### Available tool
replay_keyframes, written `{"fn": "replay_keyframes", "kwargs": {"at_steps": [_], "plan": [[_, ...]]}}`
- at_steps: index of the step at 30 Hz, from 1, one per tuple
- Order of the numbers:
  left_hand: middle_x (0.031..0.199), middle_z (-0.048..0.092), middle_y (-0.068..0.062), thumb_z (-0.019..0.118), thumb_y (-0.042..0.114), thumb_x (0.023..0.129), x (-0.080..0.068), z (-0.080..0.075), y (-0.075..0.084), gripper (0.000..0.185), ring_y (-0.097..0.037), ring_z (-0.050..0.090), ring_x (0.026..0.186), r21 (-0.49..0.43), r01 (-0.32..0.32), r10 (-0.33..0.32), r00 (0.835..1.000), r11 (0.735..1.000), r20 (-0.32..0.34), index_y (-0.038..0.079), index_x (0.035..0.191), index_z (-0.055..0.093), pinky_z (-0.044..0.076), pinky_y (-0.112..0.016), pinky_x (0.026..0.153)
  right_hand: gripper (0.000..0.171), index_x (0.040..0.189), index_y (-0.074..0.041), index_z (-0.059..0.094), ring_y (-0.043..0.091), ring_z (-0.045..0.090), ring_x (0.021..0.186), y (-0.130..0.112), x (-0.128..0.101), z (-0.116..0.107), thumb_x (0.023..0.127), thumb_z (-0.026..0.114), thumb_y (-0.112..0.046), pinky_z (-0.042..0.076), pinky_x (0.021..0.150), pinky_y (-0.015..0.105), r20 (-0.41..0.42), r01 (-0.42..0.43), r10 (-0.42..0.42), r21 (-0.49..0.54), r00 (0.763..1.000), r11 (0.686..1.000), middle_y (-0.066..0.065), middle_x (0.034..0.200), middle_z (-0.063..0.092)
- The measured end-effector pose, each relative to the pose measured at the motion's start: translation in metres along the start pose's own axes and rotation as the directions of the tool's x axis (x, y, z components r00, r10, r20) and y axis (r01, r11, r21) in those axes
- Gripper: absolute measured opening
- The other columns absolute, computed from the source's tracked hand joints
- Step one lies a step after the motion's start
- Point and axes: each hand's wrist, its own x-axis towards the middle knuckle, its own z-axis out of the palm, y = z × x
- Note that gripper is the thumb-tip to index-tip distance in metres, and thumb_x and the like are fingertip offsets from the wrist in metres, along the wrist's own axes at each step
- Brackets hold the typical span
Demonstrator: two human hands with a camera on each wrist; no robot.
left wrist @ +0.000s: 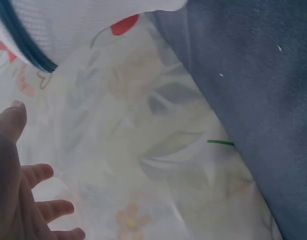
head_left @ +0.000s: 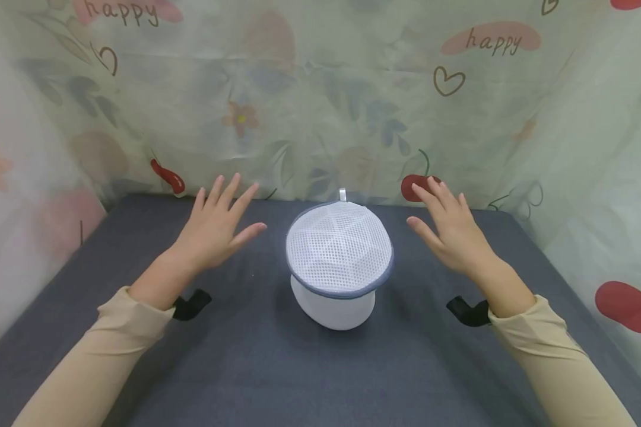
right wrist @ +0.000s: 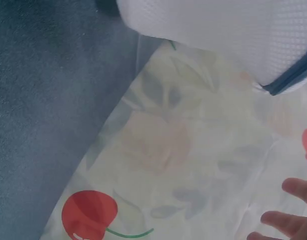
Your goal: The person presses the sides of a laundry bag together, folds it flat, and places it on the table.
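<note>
A white mesh laundry bag [head_left: 339, 249] with a blue-grey rim stands upright in the middle of the table, a small light tab at its far side. To its left my left hand [head_left: 213, 228] hovers with fingers spread, apart from the bag. My right hand [head_left: 454, 234] is held up on the other side, fingers also extended and touching nothing. The left wrist view shows part of the bag [left wrist: 93, 25] at the top and the left hand [left wrist: 23, 190] at lower left. In the right wrist view the bag [right wrist: 208, 25] fills the upper right, above the right fingertips.
A dark grey cloth covers the table [head_left: 320, 379]. Behind it hangs a pale printed curtain [head_left: 320, 118] with flowers, cherries and lettering, which also runs along both sides. Black wrist mounts [head_left: 192, 305] stick out below the beige sleeves [head_left: 93, 356].
</note>
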Motion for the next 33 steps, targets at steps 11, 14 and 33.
{"fn": "replay_keyframes", "kwargs": {"at_steps": [11, 14, 33], "plan": [[0.154, 0.024, -0.014, 0.048, 0.039, 0.096, -0.004, -0.007, 0.014, 0.06, -0.035, 0.018, 0.143, -0.274, -0.132, 0.092, 0.984, 0.953, -0.153, 0.015, 0.147, 0.029, 0.016, -0.056, 0.113, 0.042, 0.132, -0.007, 0.049, 0.024, 0.039, 0.132, -0.012, -0.005, 0.005, 0.091, 0.056, -0.008, 0.029, 0.111, 0.038, -0.247, 0.194, -0.126, 0.273, 0.961, 0.942, 0.014, 0.137, 0.048], [0.154, 0.025, -0.012, 0.049, 0.037, 0.096, -0.005, -0.008, 0.019, 0.058, -0.033, 0.021, 0.143, -0.351, -0.147, 0.102, 0.984, 0.925, -0.145, 0.017, 0.147, 0.029, 0.02, -0.055, 0.112, 0.044, 0.134, -0.007, 0.048, 0.013, 0.04, 0.13, -0.017, -0.006, 0.009, 0.091, 0.055, -0.005, 0.029, 0.111, 0.031, -0.227, 0.207, -0.134, 0.333, 0.965, 0.92, 0.011, 0.136, 0.049], [0.154, 0.025, 0.0, 0.046, 0.037, 0.097, -0.003, 0.026, 0.033, 0.058, -0.022, 0.023, 0.142, -0.591, -0.173, 0.238, 0.971, 0.788, 0.034, 0.03, 0.148, 0.022, 0.023, -0.055, 0.112, 0.057, 0.146, -0.018, 0.029, 0.029, 0.031, 0.139, -0.029, -0.011, 0.035, 0.094, 0.052, -0.019, 0.025, 0.111, 0.055, 0.107, 0.034, -0.101, 0.505, 0.989, 0.863, 0.008, 0.15, 0.032]]}}
